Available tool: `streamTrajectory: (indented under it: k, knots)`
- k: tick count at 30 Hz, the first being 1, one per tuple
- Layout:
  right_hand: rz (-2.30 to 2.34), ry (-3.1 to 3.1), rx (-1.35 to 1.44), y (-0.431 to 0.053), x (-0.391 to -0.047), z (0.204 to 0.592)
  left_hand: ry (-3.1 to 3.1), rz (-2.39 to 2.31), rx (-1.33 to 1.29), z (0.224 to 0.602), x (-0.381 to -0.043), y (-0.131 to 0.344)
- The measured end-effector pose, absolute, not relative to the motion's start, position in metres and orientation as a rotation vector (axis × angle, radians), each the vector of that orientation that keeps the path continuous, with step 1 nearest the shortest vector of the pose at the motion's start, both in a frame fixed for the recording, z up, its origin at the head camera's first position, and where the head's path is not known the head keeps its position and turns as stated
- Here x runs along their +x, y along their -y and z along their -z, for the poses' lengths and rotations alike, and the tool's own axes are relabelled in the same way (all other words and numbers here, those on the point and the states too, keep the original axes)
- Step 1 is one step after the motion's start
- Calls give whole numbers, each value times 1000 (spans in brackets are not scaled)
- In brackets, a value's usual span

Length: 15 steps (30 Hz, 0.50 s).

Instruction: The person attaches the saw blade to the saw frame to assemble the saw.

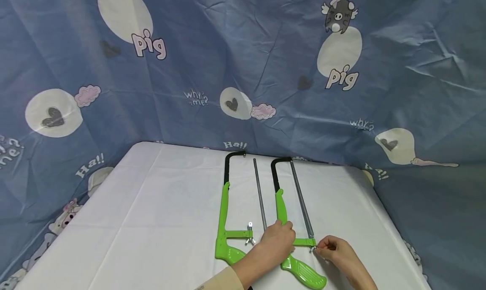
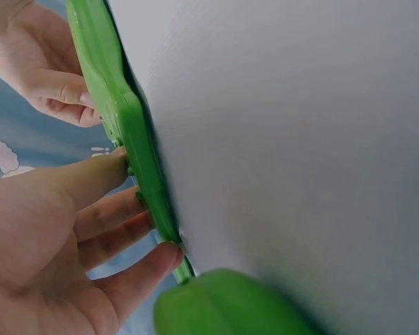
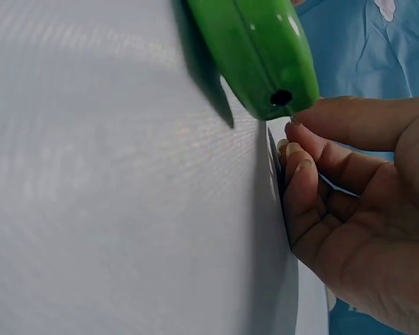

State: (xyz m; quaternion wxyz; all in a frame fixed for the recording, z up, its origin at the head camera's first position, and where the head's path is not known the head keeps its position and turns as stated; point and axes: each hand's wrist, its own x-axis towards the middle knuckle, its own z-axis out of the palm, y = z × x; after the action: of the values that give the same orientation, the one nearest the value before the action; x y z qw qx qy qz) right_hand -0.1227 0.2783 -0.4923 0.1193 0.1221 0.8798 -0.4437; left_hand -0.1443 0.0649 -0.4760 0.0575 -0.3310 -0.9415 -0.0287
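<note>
Two hacksaws with green frames and black front arms lie on the white table. My left hand grips the frame of the right hacksaw; in the left wrist view its fingers and thumb hold the green frame. A grey blade spans this saw. At the end of its green crossbar, my right hand pinches at the small wing nut. In the right wrist view the green handle is close by the right fingertips, and the wing nut is mostly hidden.
The left hacksaw has no blade across it, and a wing nut sits on its crossbar. A loose blade lies between the two saws, its near end behind the left hand. Blue printed cloth hangs behind the table.
</note>
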Motion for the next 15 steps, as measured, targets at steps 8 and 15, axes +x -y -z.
streamTrajectory:
  k: [8, 15]
  knots:
    - [1351, -2549, 293, -281, -121, 491, 2795, 39, -1015, 474, -144, -64]
    - [1297, -2558, 361, -278, -121, 491, 2808, 69, -1017, 474, -145, -64]
